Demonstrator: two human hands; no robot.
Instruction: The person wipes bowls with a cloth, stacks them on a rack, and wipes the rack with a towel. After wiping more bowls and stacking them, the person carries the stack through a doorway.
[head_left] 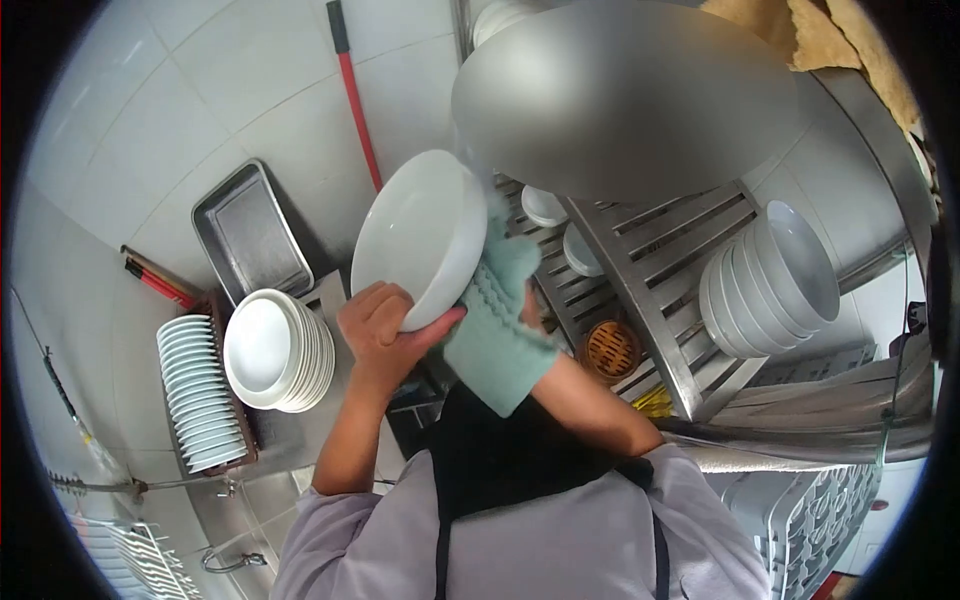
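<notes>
A large white bowl [412, 230] is tilted up in front of me, its inside facing left. My left hand [388, 325] grips its lower rim, thumb on the outer side and fingers bent over the edge. A pale green cloth [500, 345] lies against the outer right side of the bowl. My right hand [532, 308] is behind and under this cloth, mostly covered, so its fingers cannot be made out.
Stacked white bowls [765, 285] stand on a slatted metal shelf [660, 255] at right. White plates [278, 350], a rack of plates [205, 395] and a metal tray [253, 232] are at left. A red pole [360, 120] leans against the wall.
</notes>
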